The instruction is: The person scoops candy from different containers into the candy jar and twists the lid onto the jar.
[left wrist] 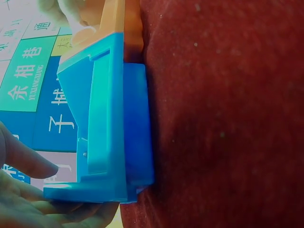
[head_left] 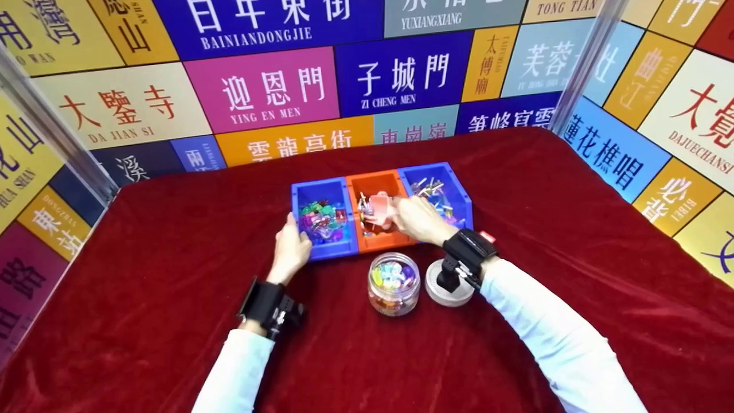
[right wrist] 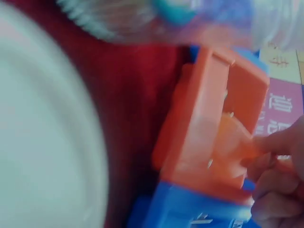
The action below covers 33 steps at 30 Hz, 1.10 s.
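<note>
My left hand (head_left: pixel 291 246) grips the outer side of the left blue bin (head_left: pixel 332 250), thumb (left wrist: pixel 35 164) over the wall and fingers beneath it in the left wrist view. That bin holds coloured gem-like pieces (head_left: pixel 324 221). Between two blue bins sits an orange bin (head_left: pixel 383 243) with small shiny pieces inside. A translucent pink scoop (head_left: pixel 379 209) is pinched in my right hand (head_left: pixel 421 221), its bowl down inside the orange bin. In the right wrist view the scoop (right wrist: pixel 232 147) overlaps the orange back wall. The right blue bin (head_left: pixel 461 198) holds stick-like pieces, partly hidden by my hand.
In front of the bins stands a clear jar (head_left: pixel 394 301) of colourful pieces. A round pale lid (head_left: pixel 438 297) lies beside it, under my right wrist. Dark red cloth (head_left: pixel 189 275) covers the table, and printed panels (head_left: pixel 264 86) rise behind it.
</note>
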### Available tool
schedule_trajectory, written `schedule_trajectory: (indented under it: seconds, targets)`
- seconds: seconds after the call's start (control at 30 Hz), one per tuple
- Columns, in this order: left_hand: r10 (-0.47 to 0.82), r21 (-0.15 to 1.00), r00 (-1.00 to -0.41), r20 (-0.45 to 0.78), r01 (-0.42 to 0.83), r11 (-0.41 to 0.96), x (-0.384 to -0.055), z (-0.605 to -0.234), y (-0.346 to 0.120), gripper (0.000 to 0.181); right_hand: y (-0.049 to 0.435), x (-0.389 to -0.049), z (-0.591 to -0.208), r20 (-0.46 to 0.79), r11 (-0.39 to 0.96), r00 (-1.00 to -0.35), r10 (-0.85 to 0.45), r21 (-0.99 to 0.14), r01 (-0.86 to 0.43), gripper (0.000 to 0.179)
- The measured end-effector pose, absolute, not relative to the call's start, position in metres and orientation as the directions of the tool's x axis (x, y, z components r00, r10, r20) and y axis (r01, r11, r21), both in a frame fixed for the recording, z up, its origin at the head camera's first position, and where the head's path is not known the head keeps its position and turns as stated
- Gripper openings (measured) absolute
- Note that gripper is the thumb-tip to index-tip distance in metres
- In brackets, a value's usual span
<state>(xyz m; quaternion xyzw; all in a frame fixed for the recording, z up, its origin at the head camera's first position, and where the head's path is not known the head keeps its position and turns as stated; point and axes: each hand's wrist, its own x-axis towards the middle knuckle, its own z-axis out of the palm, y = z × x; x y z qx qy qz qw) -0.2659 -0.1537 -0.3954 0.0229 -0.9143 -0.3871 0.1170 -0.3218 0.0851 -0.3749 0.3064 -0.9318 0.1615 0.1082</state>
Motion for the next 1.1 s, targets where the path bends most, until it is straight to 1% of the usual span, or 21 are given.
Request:
schedule_trajectory:
  seconds: [0.03,0.1,0.23,0.4,0.53,0.73,0.93,1.1]
  targets:
    - [-0.133,0.714,-0.972,0.193,0.045,0.699,-0.266,-0.395,-0.154,0.055,0.087,-0.322,-0.376,0.304,0.746,-0.781,-0.546,-0.248,-0.618,0.013]
    - [-0.135,0.716,-0.974,0.183,0.038,0.697,-0.267,-0.396,-0.154,0.055,0.090,-0.323,-0.378,0.290,0.721,-0.770,-0.568,-0.277,-0.636,0.019]
    - [-0.135,0.713,-0.974,0.183,0.037,0.700,-0.268,-0.398,-0.154,0.055,0.092,-0.323,-0.380,0.261,0.709,-0.779,-0.570,-0.324,-0.627,0.027]
    - [-0.134,0.705,-0.970,0.205,0.051,0.707,-0.268,-0.399,-0.154,0.054,0.093,-0.320,-0.382,0.246,0.708,-0.794,-0.556,-0.360,-0.607,0.018]
    - [-0.136,0.703,-0.968,0.209,0.053,0.709,-0.268,-0.398,-0.155,0.054,0.096,-0.317,-0.382,0.270,0.689,-0.795,-0.544,-0.398,-0.606,0.015]
    - [-0.138,0.695,-0.964,0.228,0.062,0.717,-0.267,-0.395,-0.154,0.053,0.102,-0.317,-0.383,0.304,0.623,-0.799,-0.519,-0.504,-0.597,0.020]
    - [-0.133,0.699,-0.966,0.221,0.062,0.713,-0.267,-0.397,-0.155,0.054,0.109,-0.316,-0.385,0.261,0.580,-0.827,-0.498,-0.609,-0.541,0.021]
    - [-0.128,0.701,-0.966,0.224,0.069,0.710,-0.267,-0.399,-0.155,0.054,0.115,-0.315,-0.386,0.237,0.567,-0.844,-0.481,-0.650,-0.506,0.023]
